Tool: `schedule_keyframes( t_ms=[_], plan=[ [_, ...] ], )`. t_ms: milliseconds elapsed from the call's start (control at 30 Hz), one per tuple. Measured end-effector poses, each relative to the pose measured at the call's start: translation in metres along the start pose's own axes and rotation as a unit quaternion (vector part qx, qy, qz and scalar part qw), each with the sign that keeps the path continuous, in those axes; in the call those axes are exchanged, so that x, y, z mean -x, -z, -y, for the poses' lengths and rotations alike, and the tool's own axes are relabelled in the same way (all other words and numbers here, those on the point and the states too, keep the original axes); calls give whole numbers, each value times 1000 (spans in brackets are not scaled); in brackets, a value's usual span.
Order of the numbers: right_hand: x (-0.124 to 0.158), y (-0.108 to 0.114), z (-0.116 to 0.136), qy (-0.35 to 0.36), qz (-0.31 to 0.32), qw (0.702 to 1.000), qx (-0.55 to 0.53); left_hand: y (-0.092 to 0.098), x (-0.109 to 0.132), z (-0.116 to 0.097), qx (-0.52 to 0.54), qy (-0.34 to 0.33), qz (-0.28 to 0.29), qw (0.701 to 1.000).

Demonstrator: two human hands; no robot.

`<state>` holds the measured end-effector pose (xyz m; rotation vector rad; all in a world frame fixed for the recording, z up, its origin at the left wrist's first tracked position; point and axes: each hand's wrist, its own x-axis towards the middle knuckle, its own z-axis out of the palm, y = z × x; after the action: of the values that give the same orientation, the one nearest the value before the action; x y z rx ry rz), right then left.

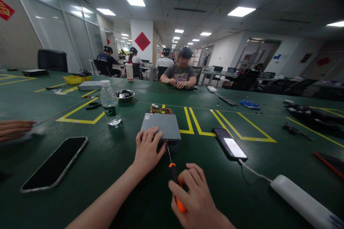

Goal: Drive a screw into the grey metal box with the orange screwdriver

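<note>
A grey metal computer power supply (161, 125) lies on the green table in front of me, with a bundle of coloured cables (161, 110) at its far side. My left hand (149, 146) holds its near left corner, fingers on the top and thumb against the near face. In my right hand (192, 193) is an orange and black screwdriver (173, 171), gripped by the handle. Its thin shaft points away from me, and the tip meets the near face of the power supply. Whatever the tip touches there is too small to make out.
Left of the power supply stand a water bottle (109, 105) and a metal bowl (125, 95). A phone (55, 164) lies nearer left; another phone (229, 144) on the right is cabled to a white power strip (301, 196). Another person's hand (14, 128) rests at the left edge.
</note>
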<state>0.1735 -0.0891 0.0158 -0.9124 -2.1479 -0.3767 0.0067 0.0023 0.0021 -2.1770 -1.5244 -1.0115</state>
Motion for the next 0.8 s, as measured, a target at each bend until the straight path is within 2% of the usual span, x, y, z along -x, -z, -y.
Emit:
schedule_keyframes(
  t_ms=[200, 333, 500, 667, 800],
  plan=[
    [-4, 7, -3, 11, 25, 1000, -1, 0, 0, 2, -2, -2, 10, 1000],
    [-4, 14, -4, 18, -16, 999, -24, 1, -1, 2, 6, -4, 10, 1000],
    [-5, 21, -7, 13, -38, 998, -38, 1, -1, 3, 11, -2, 1, 1000],
    [-6, 27, -17, 10, -90, 996, -16, 0, -1, 4, 9, 2, 4, 1000],
    [-6, 28, -22, 0, -94, 996, -3, 0, -1, 4, 5, 4, 10, 1000]
  ],
)
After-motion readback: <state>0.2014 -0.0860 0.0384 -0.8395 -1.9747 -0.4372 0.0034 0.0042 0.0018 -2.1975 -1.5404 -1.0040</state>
